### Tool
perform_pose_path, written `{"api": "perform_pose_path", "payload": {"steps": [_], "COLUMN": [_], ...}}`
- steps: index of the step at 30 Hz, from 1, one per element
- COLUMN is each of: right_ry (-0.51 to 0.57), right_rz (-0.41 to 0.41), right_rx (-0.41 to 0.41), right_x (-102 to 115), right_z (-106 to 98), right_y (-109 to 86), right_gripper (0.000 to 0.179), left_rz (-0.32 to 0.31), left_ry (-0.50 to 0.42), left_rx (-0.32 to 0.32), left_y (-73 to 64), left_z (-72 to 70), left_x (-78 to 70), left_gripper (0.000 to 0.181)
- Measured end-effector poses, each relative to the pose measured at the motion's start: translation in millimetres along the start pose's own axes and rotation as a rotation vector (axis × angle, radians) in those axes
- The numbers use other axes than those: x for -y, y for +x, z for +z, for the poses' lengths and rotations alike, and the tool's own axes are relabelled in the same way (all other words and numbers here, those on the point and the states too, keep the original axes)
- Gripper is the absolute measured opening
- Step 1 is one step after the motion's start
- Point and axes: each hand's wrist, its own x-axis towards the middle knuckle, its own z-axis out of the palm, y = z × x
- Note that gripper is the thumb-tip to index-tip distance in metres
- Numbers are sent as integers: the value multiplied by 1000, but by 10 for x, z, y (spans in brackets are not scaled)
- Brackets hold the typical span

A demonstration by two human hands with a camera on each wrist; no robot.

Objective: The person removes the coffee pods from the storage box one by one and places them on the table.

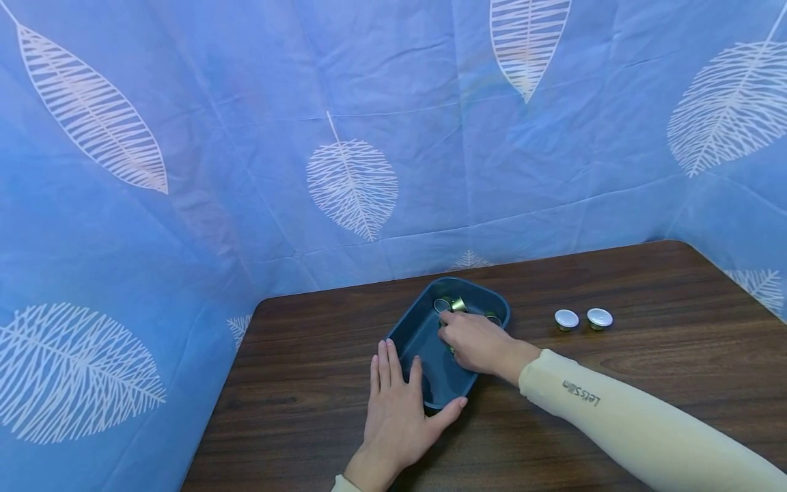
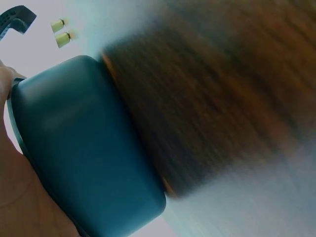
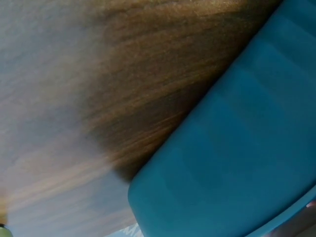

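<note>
A dark teal tray [image 1: 430, 383] with rounded corners sits on the table, with small green-gold cups lying in its far half. One cup [image 1: 458, 305] lies just beyond the right hand, and another [image 1: 494, 319] shows by the right wall. My left hand [image 1: 399, 417] rests along the near-left rim, its fingers straight and the thumb spread to the near corner. Reaching over the right wall, my right hand [image 1: 476, 342] is inside the tray with fingers bent downward. Bits of green show by its fingers; I cannot tell whether it holds a cup.
Two more small cups with white lids, a left one [image 1: 566, 319] and a right one [image 1: 599, 318], stand on the brown wooden table [image 1: 295, 369] right of the tray. Behind the table hangs a blue cloth [image 1: 264, 171] with white leaf prints.
</note>
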Motion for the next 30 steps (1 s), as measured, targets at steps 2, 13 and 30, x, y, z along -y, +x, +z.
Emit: {"api": "perform_pose_path", "payload": {"steps": [2, 13, 30], "right_ry": [-10, -167, -24], "right_rz": [-23, -91, 31], "right_rx": [0, 32, -11], "right_x": [5, 64, 60], "right_z": [-5, -33, 0], "right_y": [2, 39, -8], "right_gripper": [21, 40, 37], "left_rz": [1, 2, 13], "left_ry": [0, 2, 36], "left_rx": [1, 14, -4], "left_y": [-3, -11, 6], "left_z": [3, -8, 9], "left_x": [-2, -1, -3], "left_gripper": [109, 111, 110]}}
